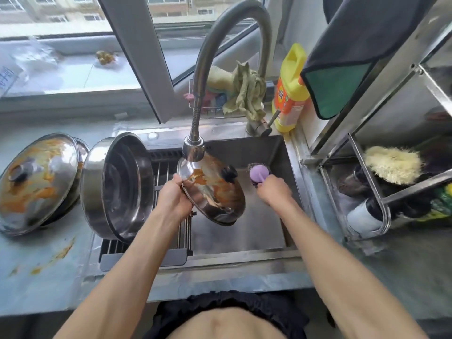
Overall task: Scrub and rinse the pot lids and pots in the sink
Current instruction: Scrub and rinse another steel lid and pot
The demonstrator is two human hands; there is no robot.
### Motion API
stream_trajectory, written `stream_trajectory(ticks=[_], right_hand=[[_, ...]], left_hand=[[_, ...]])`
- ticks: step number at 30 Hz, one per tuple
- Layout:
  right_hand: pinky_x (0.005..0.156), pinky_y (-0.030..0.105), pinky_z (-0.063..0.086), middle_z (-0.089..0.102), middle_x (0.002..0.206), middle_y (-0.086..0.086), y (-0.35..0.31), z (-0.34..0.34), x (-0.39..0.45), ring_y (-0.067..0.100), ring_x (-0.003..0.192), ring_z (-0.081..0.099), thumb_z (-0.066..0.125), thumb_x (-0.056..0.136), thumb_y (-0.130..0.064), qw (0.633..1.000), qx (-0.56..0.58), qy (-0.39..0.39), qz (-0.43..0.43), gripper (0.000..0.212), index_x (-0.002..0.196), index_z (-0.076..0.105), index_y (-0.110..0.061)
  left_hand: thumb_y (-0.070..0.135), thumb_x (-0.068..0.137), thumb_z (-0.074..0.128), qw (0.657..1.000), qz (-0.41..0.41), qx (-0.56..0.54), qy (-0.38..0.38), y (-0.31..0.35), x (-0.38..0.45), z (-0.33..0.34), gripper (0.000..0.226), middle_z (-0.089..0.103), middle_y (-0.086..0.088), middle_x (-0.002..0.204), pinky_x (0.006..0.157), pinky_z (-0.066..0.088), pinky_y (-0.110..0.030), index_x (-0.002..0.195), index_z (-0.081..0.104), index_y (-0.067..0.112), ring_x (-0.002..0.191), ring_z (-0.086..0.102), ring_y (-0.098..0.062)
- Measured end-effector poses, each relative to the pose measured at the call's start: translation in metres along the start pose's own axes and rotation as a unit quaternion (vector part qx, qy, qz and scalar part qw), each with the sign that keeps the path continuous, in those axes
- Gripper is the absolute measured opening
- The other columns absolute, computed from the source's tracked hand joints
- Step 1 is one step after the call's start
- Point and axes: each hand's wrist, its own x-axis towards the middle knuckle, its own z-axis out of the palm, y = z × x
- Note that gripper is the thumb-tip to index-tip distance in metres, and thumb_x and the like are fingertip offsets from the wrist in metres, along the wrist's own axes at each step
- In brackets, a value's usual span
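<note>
The counter (49,277) was a pale metal surface that ran around a steel sink (291,167), with orange smears on its left part. On the left of it lay a large lid (36,182), stained orange, resting tilted over another piece of cookware. Just beside it, a steel pot (117,187) stood on its side at the sink's left edge, partly over a drain rack (171,236) laid across the sink. At the back right, a yellow detergent bottle (291,89) stood upright next to the faucet base (259,127). On the right, a steel rack (367,187) stood on the counter.
</note>
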Motion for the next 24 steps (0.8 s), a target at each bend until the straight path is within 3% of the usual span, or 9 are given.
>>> stream_trajectory(ticks=[4, 7, 9, 12, 15, 17, 19, 21, 24], right_hand=[[0.087, 0.037, 0.047, 0.059, 0.132, 0.01, -0.037, -0.034, 0.016, 0.031, 0.12, 0.059, 0.05, 0.1, -0.025, 0.969, -0.233, -0.001, -0.08, 0.036, 0.132, 0.057, -0.011], [0.077, 0.035, 0.044, 0.062, 0.126, 0.009, -0.061, -0.05, 0.033, 0.03, 0.115, 0.062, 0.054, 0.092, -0.018, 0.958, -0.27, 0.021, -0.092, 0.036, 0.127, 0.06, -0.011], [0.078, 0.034, 0.043, 0.064, 0.125, 0.01, -0.07, -0.057, 0.046, 0.03, 0.114, 0.062, 0.053, 0.092, -0.013, 0.96, -0.257, 0.064, -0.09, 0.038, 0.13, 0.055, -0.009], [0.084, 0.037, 0.046, 0.063, 0.126, 0.016, -0.074, -0.059, 0.069, 0.034, 0.113, 0.063, 0.043, 0.098, -0.006, 0.961, -0.214, 0.136, -0.105, 0.043, 0.14, 0.039, -0.002], [0.087, 0.04, 0.05, 0.063, 0.126, 0.017, -0.079, -0.06, 0.091, 0.033, 0.111, 0.064, 0.041, 0.098, -0.006, 0.957, -0.228, 0.139, -0.115, 0.044, 0.141, 0.043, 0.003], [0.088, 0.04, 0.05, 0.059, 0.132, 0.02, -0.081, -0.06, 0.1, 0.033, 0.114, 0.062, 0.039, 0.1, -0.006, 0.958, -0.233, 0.128, -0.109, 0.045, 0.144, 0.038, 0.006], [0.091, 0.039, 0.048, 0.051, 0.14, 0.023, -0.082, -0.061, 0.106, 0.034, 0.12, 0.059, 0.036, 0.102, -0.006, 0.96, -0.226, 0.127, -0.109, 0.049, 0.146, 0.027, 0.013], [0.091, 0.039, 0.048, 0.052, 0.139, 0.025, -0.081, -0.06, 0.111, 0.035, 0.12, 0.059, 0.036, 0.102, -0.006, 0.96, -0.218, 0.135, -0.108, 0.05, 0.146, 0.023, 0.016], [0.091, 0.04, 0.048, 0.059, 0.131, 0.024, -0.074, -0.056, 0.112, 0.036, 0.118, 0.06, 0.035, 0.102, -0.004, 0.964, -0.194, 0.145, -0.111, 0.049, 0.145, 0.023, 0.017]], left_hand=[[0.022, 0.111, 0.037, 0.995, 0.014, 0.081, -0.052, 0.001, 0.005, 0.01, 0.033, 0.066, -0.001, 0.058, 0.084, 0.054, -0.046, 0.087, 0.057, 0.011, 0.052, 0.066, -0.014], [0.016, 0.105, 0.047, 0.99, 0.024, 0.127, -0.054, 0.004, 0.012, 0.017, 0.022, 0.073, -0.006, 0.083, 0.101, 0.052, -0.052, 0.095, 0.065, 0.011, 0.079, 0.07, -0.022], [0.014, 0.104, 0.047, 0.991, 0.017, 0.126, -0.037, 0.006, 0.016, 0.02, 0.02, 0.072, -0.008, 0.089, 0.107, 0.048, -0.055, 0.1, 0.066, 0.011, 0.089, 0.067, -0.025], [0.004, 0.101, 0.04, 0.994, 0.029, 0.101, -0.017, 0.005, 0.018, 0.025, 0.022, 0.067, -0.004, 0.071, 0.096, 0.052, -0.046, 0.104, 0.061, 0.011, 0.073, 0.065, -0.019], [-0.001, 0.096, 0.034, 0.997, 0.034, 0.067, 0.027, 0.004, 0.024, 0.032, 0.025, 0.058, -0.001, 0.058, 0.072, 0.054, -0.034, 0.096, 0.056, 0.01, 0.051, 0.059, -0.013], [0.004, 0.088, 0.038, 0.996, 0.03, 0.071, 0.048, 0.004, 0.028, 0.034, 0.028, 0.06, -0.004, 0.067, 0.079, 0.054, -0.036, 0.101, 0.063, 0.004, 0.064, 0.062, -0.02], [0.008, 0.088, 0.041, 0.995, 0.021, 0.081, 0.06, 0.003, 0.031, 0.037, 0.023, 0.058, -0.006, 0.071, 0.086, 0.052, -0.044, 0.087, 0.064, 0.006, 0.075, 0.059, -0.025], [0.011, 0.095, 0.045, 0.992, 0.023, 0.097, 0.077, 0.0, 0.032, 0.042, 0.025, 0.059, -0.007, 0.07, 0.081, 0.054, -0.046, 0.071, 0.054, 0.014, 0.068, 0.062, -0.025], [0.016, 0.097, 0.046, 0.992, 0.032, 0.081, 0.086, -0.005, 0.036, 0.047, 0.026, 0.051, 0.002, 0.055, 0.081, 0.047, -0.04, 0.072, 0.051, 0.017, 0.056, 0.052, -0.017]])
